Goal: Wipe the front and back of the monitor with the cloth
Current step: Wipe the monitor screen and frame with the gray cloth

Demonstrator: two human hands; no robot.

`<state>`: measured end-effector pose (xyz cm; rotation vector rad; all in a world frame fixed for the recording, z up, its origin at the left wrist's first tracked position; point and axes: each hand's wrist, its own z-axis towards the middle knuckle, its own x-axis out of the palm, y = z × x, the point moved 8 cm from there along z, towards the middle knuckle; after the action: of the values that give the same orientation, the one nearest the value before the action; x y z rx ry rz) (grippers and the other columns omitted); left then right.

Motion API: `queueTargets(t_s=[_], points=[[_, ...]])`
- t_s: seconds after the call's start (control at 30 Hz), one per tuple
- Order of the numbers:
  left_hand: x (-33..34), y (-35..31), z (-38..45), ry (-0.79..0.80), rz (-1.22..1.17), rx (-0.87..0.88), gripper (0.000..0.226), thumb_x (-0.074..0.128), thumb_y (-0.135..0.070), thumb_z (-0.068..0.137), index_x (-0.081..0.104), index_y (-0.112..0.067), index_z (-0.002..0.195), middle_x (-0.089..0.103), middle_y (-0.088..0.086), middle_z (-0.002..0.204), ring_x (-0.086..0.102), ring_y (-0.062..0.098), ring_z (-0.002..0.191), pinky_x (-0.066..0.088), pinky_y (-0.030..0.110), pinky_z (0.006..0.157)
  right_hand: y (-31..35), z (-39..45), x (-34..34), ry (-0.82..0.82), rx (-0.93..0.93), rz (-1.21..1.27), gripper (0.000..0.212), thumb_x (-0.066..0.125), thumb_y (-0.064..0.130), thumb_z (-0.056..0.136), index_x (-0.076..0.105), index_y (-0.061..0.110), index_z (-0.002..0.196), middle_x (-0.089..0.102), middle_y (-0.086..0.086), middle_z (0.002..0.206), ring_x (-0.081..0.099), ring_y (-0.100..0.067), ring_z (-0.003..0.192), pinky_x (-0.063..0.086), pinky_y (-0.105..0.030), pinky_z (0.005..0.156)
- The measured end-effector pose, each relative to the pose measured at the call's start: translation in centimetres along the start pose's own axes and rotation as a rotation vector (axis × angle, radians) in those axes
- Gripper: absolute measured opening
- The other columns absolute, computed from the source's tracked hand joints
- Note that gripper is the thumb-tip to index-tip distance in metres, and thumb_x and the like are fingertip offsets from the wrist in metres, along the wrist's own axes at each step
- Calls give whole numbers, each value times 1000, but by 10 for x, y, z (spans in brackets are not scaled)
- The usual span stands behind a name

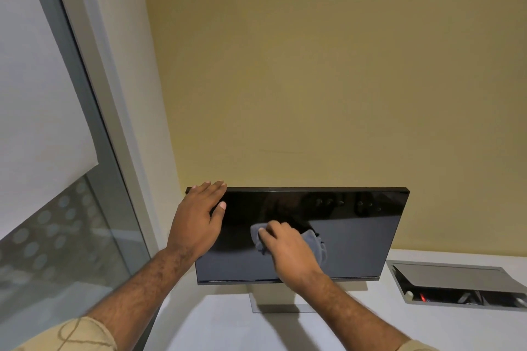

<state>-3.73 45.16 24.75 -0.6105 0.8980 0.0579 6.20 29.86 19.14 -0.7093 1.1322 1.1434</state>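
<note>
Your left hand (196,222) lies flat-fingered over the monitor (356,236) top corner, low in the frame on the counter (356,319), steadying it, while your right hand (288,251) presses the bunched cloth (315,243) against mid-screen to wipe.

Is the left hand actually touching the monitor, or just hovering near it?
Touching. The head view shows the left hand laid over the monitor at its top left corner, fingers over the top edge and thumb on the screen.
</note>
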Motion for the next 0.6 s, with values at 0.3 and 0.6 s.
queueTargets(t_s=[0.3,0.6], points=[[0,-2,1,18,76,30,45,47,-12,101,51,-20,145,48,-5,151,38,18,144,16,29,122,3,25,-82,-444,-8,88,48,70,-6,76,63,1,122,61,-14,108,55,-31,88,49,-40,71],[-2,-2,0,9,74,21,45,42,-17,103,47,-21,148,45,-7,153,33,14,146,15,28,124,14,9,11,86,-107,-130,54,59,2,82,50,22,131,49,-1,124,42,-22,102,42,-37,81]])
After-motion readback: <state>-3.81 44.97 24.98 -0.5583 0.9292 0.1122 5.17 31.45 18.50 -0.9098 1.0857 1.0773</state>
